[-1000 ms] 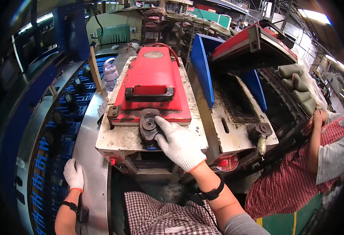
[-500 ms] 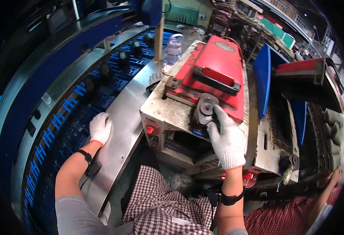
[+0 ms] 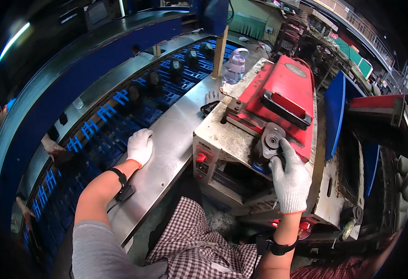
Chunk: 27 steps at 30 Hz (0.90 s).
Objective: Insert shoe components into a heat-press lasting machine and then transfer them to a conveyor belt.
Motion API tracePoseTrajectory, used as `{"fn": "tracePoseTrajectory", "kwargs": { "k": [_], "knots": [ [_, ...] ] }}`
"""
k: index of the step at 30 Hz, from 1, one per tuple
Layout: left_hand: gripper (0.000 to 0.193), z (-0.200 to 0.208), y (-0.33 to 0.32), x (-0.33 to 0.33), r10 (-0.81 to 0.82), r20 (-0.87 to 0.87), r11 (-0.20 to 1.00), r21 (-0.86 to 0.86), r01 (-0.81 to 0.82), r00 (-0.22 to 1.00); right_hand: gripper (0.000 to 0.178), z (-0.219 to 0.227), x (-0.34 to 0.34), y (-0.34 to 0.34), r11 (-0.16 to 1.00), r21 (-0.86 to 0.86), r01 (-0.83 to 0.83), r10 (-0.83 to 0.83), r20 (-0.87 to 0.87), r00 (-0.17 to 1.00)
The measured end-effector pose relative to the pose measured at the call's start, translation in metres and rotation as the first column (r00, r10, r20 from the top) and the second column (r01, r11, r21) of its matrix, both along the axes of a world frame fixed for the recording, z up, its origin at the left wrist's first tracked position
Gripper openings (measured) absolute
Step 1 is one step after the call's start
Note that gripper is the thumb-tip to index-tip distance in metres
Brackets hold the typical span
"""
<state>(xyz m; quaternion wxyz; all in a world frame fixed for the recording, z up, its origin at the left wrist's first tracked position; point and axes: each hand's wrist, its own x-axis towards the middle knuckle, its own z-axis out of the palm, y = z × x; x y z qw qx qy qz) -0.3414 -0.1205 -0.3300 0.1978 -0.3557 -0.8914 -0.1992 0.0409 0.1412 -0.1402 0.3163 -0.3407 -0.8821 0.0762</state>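
Observation:
My right hand [image 3: 291, 182], in a white knit glove, has its thumb and forefinger closed around the grey metal latch [image 3: 271, 141] at the front of a red-lidded machine [image 3: 286, 88]. The lid is down, with a black-edged handle [image 3: 285, 110] above the latch. My left hand [image 3: 140, 146], gloved too, lies on the inner edge of a steel counter [image 3: 173, 132] with nothing visible in it. Its fingers are stretched forward, their tips partly hidden.
Left of the counter runs a conveyor with blue racks [image 3: 106, 116] carrying dark pieces. A clear bottle [image 3: 235, 66] and a spare glove [image 3: 212, 97] lie beyond my left hand. Another person's hand [image 3: 53, 147] is across the conveyor. A second machine with a raised lid [image 3: 376, 109] stands right.
The view has turned left, so the machine and both hands sit farther right. Both hands keep their places. Another person's hands now show at the far left.

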Motion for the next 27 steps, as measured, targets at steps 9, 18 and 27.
{"fn": "tracePoseTrajectory", "kwargs": {
  "k": [9,18,27],
  "knots": [
    [0.026,-0.003,-0.01,0.007,-0.014,0.065,0.998,0.067,0.009,0.998,0.052,0.002,0.005,-0.001,0.982,-0.184,0.031,-0.031,0.004,1.0],
    [0.066,0.007,-0.18,-0.024,0.675,0.034,0.735,0.067,-0.675,0.737,0.048,-0.021,0.008,0.023,0.984,-0.13,-0.123,0.113,-0.082,0.99],
    [0.133,-0.009,-0.329,-0.152,0.152,0.928,-0.246,0.368,-0.897,0.34,0.051,-0.017,0.002,0.021,0.939,-0.344,0.017,-0.02,-0.005,1.0]
  ]
}}
